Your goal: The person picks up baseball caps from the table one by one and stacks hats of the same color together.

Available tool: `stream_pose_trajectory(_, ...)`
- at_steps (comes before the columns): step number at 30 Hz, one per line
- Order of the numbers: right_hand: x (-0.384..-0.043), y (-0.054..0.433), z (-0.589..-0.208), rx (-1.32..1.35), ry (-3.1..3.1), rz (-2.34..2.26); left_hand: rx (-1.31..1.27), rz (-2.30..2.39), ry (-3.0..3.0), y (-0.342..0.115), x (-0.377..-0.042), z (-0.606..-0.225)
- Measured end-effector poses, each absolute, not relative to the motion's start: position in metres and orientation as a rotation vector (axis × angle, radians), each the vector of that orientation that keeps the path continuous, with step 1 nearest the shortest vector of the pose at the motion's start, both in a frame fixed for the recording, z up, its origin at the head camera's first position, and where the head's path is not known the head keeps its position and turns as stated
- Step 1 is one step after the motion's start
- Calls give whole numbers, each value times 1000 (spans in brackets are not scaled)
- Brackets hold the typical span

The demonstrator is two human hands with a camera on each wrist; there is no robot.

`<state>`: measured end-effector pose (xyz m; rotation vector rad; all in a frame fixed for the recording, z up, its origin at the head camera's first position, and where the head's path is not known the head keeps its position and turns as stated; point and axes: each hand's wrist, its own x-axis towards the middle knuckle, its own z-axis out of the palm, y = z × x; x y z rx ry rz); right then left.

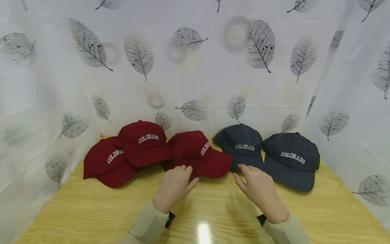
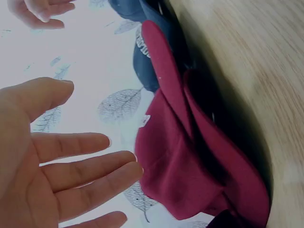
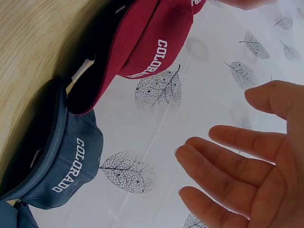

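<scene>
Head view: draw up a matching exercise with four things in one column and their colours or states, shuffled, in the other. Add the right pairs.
Things:
1. Leftmost cap
2. Rightmost cap
3. Right hand
4. Tabletop

Colours or states:
A. Dark blue
B. Yellowish wood grain
C. Red
D. Bare, at the end of a pale sleeve

Right pairs: 1-C, 2-A, 3-D, 4-B
</scene>
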<state>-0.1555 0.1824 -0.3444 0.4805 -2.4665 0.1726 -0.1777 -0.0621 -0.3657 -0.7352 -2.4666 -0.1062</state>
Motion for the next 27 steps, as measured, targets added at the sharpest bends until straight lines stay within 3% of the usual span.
stream_pose_trajectory(15, -157, 183, -348, 473, -2466, 174, -807, -117, -2435, -40, -210, -384)
stream_pose_trajectory(27, -156, 182, -347, 472, -2493, 181, -1037, -71, -2497, -28, -227, -389)
